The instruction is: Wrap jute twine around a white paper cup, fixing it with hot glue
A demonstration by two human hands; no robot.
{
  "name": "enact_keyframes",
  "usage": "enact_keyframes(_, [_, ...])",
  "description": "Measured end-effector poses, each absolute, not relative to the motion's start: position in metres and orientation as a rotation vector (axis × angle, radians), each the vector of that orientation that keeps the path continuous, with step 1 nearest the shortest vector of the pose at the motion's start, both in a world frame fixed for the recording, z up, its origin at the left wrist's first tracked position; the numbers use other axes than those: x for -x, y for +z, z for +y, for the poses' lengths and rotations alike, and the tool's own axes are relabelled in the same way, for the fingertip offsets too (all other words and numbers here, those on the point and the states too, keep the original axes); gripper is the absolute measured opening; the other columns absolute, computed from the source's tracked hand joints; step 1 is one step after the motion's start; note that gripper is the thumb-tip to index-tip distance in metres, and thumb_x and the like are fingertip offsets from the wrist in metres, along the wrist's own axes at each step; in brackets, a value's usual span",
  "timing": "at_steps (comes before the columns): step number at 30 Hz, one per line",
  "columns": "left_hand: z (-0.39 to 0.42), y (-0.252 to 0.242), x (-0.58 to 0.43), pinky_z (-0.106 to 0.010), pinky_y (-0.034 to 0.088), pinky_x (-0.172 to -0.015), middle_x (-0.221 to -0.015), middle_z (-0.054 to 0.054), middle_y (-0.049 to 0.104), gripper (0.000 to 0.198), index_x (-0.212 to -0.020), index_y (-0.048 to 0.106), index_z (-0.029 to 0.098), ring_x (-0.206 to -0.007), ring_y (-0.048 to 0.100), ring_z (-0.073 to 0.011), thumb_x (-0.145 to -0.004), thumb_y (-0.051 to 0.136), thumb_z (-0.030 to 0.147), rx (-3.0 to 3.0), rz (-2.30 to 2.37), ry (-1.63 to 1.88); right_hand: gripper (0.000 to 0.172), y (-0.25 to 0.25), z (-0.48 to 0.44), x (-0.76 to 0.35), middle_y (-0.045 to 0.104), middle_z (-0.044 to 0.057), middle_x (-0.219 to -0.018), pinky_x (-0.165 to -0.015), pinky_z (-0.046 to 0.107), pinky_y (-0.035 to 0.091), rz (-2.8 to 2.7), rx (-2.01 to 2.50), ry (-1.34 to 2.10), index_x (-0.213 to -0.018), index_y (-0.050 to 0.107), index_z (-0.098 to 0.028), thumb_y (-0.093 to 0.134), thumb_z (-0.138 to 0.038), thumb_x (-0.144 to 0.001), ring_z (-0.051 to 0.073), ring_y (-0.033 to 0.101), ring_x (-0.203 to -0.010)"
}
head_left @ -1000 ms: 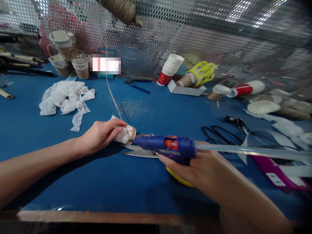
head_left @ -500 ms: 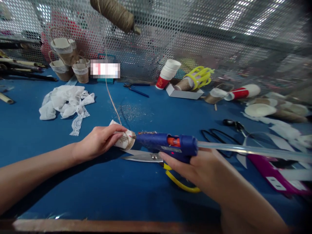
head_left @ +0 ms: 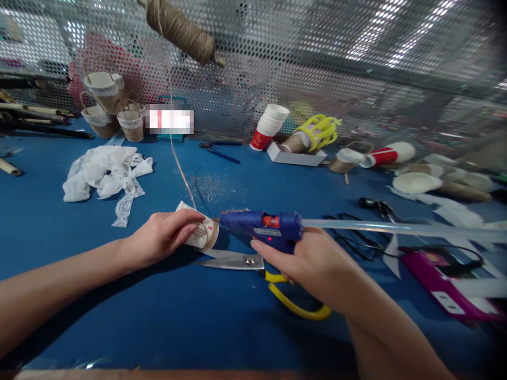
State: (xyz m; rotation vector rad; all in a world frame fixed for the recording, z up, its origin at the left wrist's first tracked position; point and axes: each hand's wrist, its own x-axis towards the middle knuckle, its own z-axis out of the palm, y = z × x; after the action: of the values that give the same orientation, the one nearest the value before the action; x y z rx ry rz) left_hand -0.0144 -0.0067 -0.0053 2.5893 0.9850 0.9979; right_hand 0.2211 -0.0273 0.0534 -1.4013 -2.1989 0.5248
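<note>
My left hand [head_left: 168, 232] is closed around a white paper cup [head_left: 204, 236] lying on its side, with some twine wound round its rim end. A strand of twine [head_left: 182, 174] runs from the cup up towards a large spool [head_left: 180, 30]. In my right hand [head_left: 312, 258] is a blue hot glue gun [head_left: 257, 226], its small light glowing red and a long clear glue stick [head_left: 376, 227] sticking out behind. The nozzle is close to the cup's rim; whether it touches I cannot tell. Below the gun lie scissors [head_left: 233, 262] with yellow handles, blades apart.
Crumpled white lace [head_left: 103, 171] lies to the left, below several twine-covered cups [head_left: 130, 124] with handles. Blue pliers [head_left: 222, 150], stacked paper cups [head_left: 269, 126] and a white box [head_left: 297, 155] stand along the mesh. At right are cables and a purple power strip [head_left: 439, 287].
The glue gun has shifted slightly left in the view, its nozzle still near the cup's rim. The camera view has tilted a little. Both hands keep their holds.
</note>
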Motion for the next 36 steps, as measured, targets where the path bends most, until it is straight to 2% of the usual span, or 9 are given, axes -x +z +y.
enact_keyframes(5, [-0.006, -0.005, 0.014, -0.019, 0.051, -0.055, -0.079, -0.008, 0.068, 0.022, -0.095, 0.054, 0.011, -0.064, 0.064, -0.0112, -0.087, 0.035, 0.018, -2.590, 1.003, 0.996, 0.026, 0.062, -0.026, -0.216, 0.040, -0.006, -0.030, -0.031, 0.023, 0.033, -2.033, 1.706, 0.863, -0.048, 0.047, -0.020, 0.055, -0.030, -0.071, 0.009, 0.039, -0.028])
enact_keyframes(9, [-0.007, -0.004, 0.015, -0.018, 0.051, -0.056, -0.080, -0.008, 0.069, 0.021, -0.096, 0.053, 0.011, -0.064, 0.064, -0.0106, -0.087, 0.035, 0.017, -2.612, 0.996, 1.005, 0.022, 0.060, -0.014, -0.223, 0.050, -0.004, -0.043, -0.043, 0.023, 0.042, -1.826, 1.633, 1.019, -0.056, 0.047, -0.019, 0.059, -0.032, -0.069, 0.009, 0.047, -0.039])
enact_keyframes(14, [-0.010, -0.002, 0.016, -0.019, 0.052, -0.057, -0.078, -0.008, 0.068, 0.021, -0.097, 0.052, 0.012, -0.065, 0.065, -0.0118, -0.087, 0.034, 0.018, -2.728, 0.916, 1.110, 0.026, 0.049, 0.018, -0.235, 0.059, 0.003, -0.065, -0.046, 0.024, 0.042, -1.658, 1.719, 0.635, -0.074, 0.052, -0.015, 0.059, -0.039, -0.068, 0.011, 0.051, -0.050])
enact_keyframes(21, [-0.011, 0.000, 0.018, -0.021, 0.051, -0.055, -0.068, -0.005, 0.064, 0.022, -0.098, 0.051, 0.012, -0.062, 0.061, -0.0123, -0.088, 0.032, 0.019, -2.886, 0.791, 1.158, 0.030, 0.028, 0.054, -0.235, 0.056, 0.005, -0.052, -0.045, 0.026, 0.042, -1.800, 1.963, 0.654, -0.063, 0.049, -0.016, 0.046, -0.042, -0.078, 0.012, 0.053, -0.043])
enact_keyframes(27, [-0.012, 0.000, 0.018, -0.021, 0.050, -0.053, -0.069, -0.005, 0.063, 0.022, -0.100, 0.049, 0.013, -0.060, 0.060, -0.0120, -0.089, 0.031, 0.018, -2.949, 0.752, 1.159, 0.027, 0.035, 0.053, -0.214, 0.061, 0.014, -0.071, -0.067, 0.035, 0.042, -1.935, 1.932, 0.447, -0.053, 0.054, -0.016, 0.056, -0.033, -0.074, 0.025, 0.057, -0.082])
enact_keyframes(30, [-0.012, -0.001, 0.017, -0.022, 0.050, -0.053, -0.074, -0.008, 0.064, 0.021, -0.098, 0.048, 0.012, -0.062, 0.060, -0.0130, -0.089, 0.031, 0.018, -2.945, 0.718, 1.163, 0.033, 0.048, 0.038, -0.185, 0.063, 0.006, -0.072, -0.067, 0.029, 0.043, -2.080, 1.742, 0.615, -0.060, 0.061, -0.019, 0.051, -0.046, -0.076, 0.019, 0.057, -0.077])
enact_keyframes(31, [-0.013, -0.001, 0.017, -0.023, 0.051, -0.054, -0.075, -0.008, 0.064, 0.020, -0.098, 0.048, 0.012, -0.064, 0.060, -0.0135, -0.088, 0.032, 0.018, -2.939, 0.712, 1.150, 0.034, 0.052, 0.032, -0.174, 0.064, 0.004, -0.074, -0.066, 0.028, 0.043, -2.147, 1.546, 0.846, -0.067, 0.063, -0.019, 0.046, -0.046, -0.079, 0.017, 0.057, -0.075])
enact_keyframes(33, [-0.013, -0.001, 0.017, -0.024, 0.051, -0.057, -0.077, -0.008, 0.064, 0.019, -0.098, 0.048, 0.012, -0.066, 0.061, -0.0140, -0.088, 0.033, 0.018, -2.915, 0.698, 1.125, 0.029, 0.057, 0.022, -0.156, 0.064, 0.002, -0.079, -0.068, 0.026, 0.043, -2.145, 1.194, 1.203, -0.078, 0.064, -0.019, 0.047, -0.043, -0.079, 0.014, 0.056, -0.075])
enact_keyframes(36, [-0.015, 0.000, 0.018, -0.023, 0.051, -0.059, -0.076, -0.007, 0.065, 0.019, -0.100, 0.049, 0.013, -0.065, 0.060, -0.0129, -0.087, 0.036, 0.018, -2.808, 0.734, 1.109, 0.017, 0.059, 0.012, -0.146, 0.062, 0.000, -0.074, -0.069, 0.023, 0.043, -1.907, 1.064, 1.274, -0.076, 0.062, -0.016, 0.059, -0.033, -0.072, 0.010, 0.054, -0.069])
